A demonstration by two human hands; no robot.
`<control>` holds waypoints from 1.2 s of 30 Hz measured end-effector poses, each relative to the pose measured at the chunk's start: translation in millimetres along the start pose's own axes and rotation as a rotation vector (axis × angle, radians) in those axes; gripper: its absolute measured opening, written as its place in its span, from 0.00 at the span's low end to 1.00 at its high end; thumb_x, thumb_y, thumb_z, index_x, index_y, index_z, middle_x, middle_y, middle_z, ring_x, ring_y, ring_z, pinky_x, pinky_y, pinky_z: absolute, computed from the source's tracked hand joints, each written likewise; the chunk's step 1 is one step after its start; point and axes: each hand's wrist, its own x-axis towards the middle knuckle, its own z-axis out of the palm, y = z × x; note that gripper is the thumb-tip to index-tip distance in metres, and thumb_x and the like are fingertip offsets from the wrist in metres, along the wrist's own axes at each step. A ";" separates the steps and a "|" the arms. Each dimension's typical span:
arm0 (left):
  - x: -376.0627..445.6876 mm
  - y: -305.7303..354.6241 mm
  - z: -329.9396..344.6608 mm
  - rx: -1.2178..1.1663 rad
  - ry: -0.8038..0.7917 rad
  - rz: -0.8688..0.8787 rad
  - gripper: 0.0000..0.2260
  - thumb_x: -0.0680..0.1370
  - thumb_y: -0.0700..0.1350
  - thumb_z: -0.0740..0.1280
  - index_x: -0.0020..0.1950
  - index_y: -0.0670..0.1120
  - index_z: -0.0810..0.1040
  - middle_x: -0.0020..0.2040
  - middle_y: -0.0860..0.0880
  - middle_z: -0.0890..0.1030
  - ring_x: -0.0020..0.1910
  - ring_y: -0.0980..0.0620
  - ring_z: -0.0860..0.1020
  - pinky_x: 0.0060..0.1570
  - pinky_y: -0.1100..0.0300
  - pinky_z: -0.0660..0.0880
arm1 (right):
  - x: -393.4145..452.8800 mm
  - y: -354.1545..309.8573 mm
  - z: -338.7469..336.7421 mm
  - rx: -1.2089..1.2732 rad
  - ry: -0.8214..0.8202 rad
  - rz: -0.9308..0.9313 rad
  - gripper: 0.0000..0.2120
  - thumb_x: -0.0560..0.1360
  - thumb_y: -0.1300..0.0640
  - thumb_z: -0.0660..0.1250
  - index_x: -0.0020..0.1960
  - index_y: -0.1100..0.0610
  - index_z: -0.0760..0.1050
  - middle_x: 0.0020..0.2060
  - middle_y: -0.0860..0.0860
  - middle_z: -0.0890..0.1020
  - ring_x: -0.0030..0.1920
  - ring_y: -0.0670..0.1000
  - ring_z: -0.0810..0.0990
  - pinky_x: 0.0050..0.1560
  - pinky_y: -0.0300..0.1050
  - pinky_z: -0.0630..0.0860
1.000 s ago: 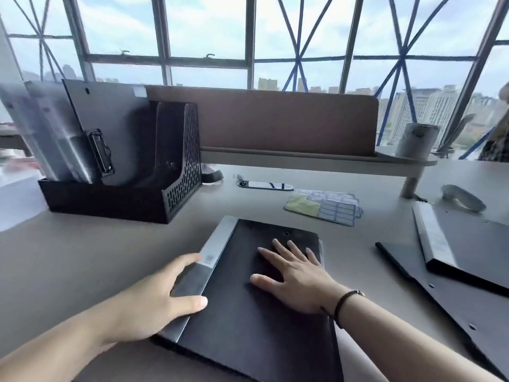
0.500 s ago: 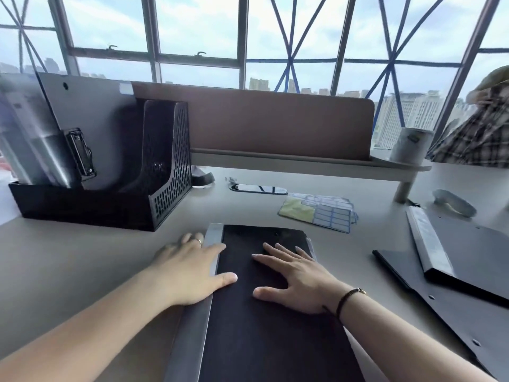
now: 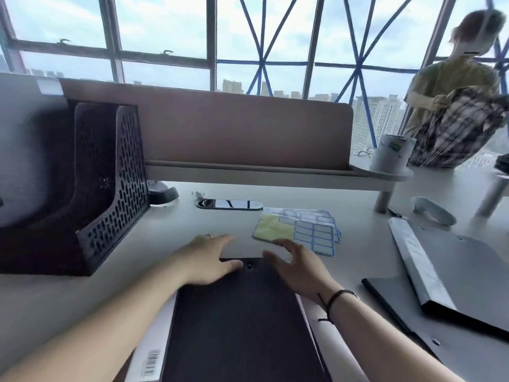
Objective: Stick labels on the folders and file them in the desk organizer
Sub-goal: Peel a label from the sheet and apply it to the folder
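A black folder (image 3: pixel 237 321) with a silver spine lies flat on the desk right in front of me. My left hand (image 3: pixel 209 260) rests on its far left corner with the fingers stretched out. At the folder's far right corner my right hand (image 3: pixel 297 268) is spread, fingers pointing toward the label sheets (image 3: pixel 300 230), blue-bordered stickers with a yellow backing. The black mesh desk organizer (image 3: pixel 110 205) stands at the left with a grey folder (image 3: pixel 24 139) filed in it.
Two more dark folders (image 3: pixel 454 277) lie open at the right. A phone (image 3: pixel 228 204) lies beyond the labels, under a brown divider with a shelf (image 3: pixel 275 172) that carries a white cup (image 3: pixel 391 155). Another person (image 3: pixel 457 106) stands at the far right.
The folder has slid toward me, and both hands have moved up to its far edge. My view has shifted right, bringing the standing person into sight.
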 end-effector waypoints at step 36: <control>42.2 -58.3 -7.6 0.040 0.249 -0.263 0.35 0.71 0.72 0.64 0.72 0.55 0.69 0.71 0.54 0.74 0.67 0.51 0.73 0.62 0.56 0.71 | 61.1 -43.5 44.4 0.040 -0.304 -0.320 0.13 0.79 0.45 0.64 0.61 0.43 0.80 0.67 0.33 0.74 0.65 0.35 0.73 0.64 0.30 0.65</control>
